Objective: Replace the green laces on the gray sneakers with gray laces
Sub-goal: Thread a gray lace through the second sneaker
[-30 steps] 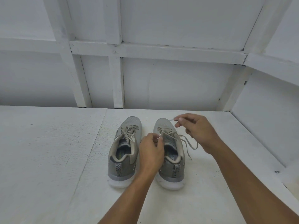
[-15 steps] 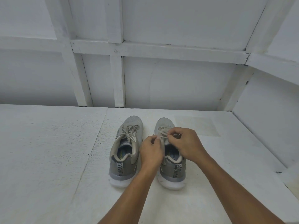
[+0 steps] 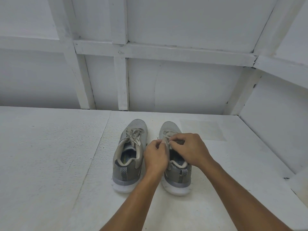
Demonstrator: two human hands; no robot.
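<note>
Two gray sneakers stand side by side on the white surface, toes pointing away from me. The left sneaker [image 3: 129, 157] has a pale gray lace [image 3: 134, 137] tied in a bow. Over the right sneaker [image 3: 177, 179] both hands meet above the tongue. My left hand [image 3: 155, 156] pinches the pale lace of the right sneaker [image 3: 166, 136] with curled fingers. My right hand [image 3: 191, 150] pinches the same lace close by, fingertips almost touching the left hand's. The hands hide most of that lace.
The shoes stand on a white painted board [image 3: 50, 164] with a seam running down left of them. A white framed wall [image 3: 123, 80] closes the back, and a raised white ledge [image 3: 275, 147] borders the right side.
My right hand came back from the far right, where it held a lace end out, and now meets my left hand over the right sneaker's tongue. The left hand stayed put.
</note>
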